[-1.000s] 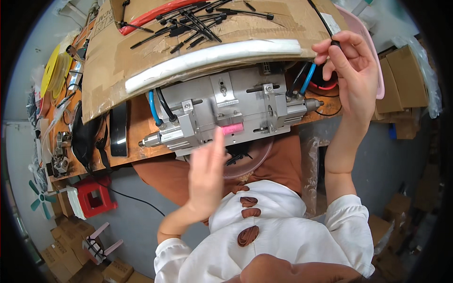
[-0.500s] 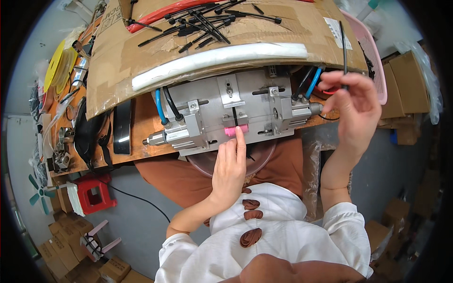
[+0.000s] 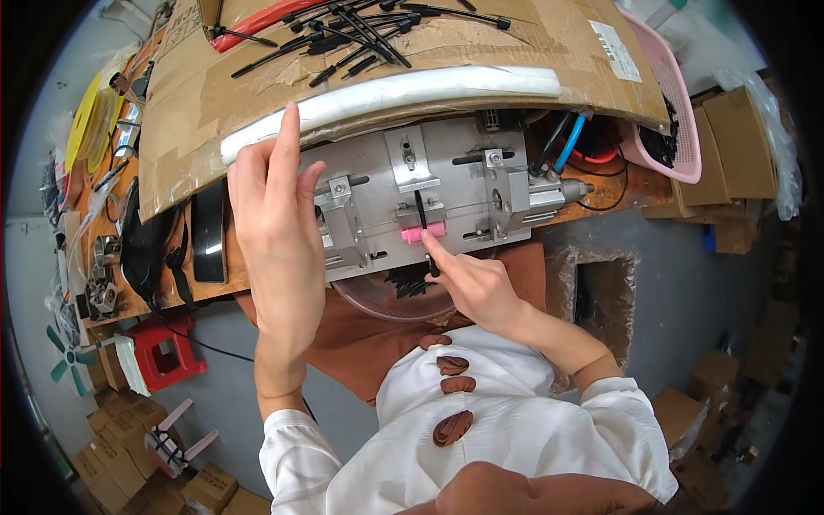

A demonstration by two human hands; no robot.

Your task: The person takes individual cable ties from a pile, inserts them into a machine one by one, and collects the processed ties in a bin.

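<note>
A thin black rod [image 3: 421,206] lies in the middle of a silver metal fixture [image 3: 360,154], crossing a pink cylindrical piece [image 3: 435,230]. My right hand [image 3: 481,290] rests its outstretched index fingertip on the rod at the pink piece, with the other fingers bent. Below that fingertip a black end [image 3: 433,268] shows in line with the rod. My left hand [image 3: 279,223] is raised over the fixture's left side, index finger pointing up and thumb apart, with nothing visible in it. It hides the left cylinder's outer end. Its index tip overlaps a white padded strip [image 3: 395,96].
Several black rods [image 3: 360,34] lie on a cardboard sheet [image 3: 184,137] behind the fixture. A clear bowl [image 3: 378,307] with black pieces sits at my lap. A pink basket [image 3: 691,163] stands at right. Blue hose [image 3: 570,146] and black tubes reach the fixture.
My left hand has left the pink piece and risen to the left. My right hand has come down from the upper right to the rod; the rod it held upright no longer shows there.
</note>
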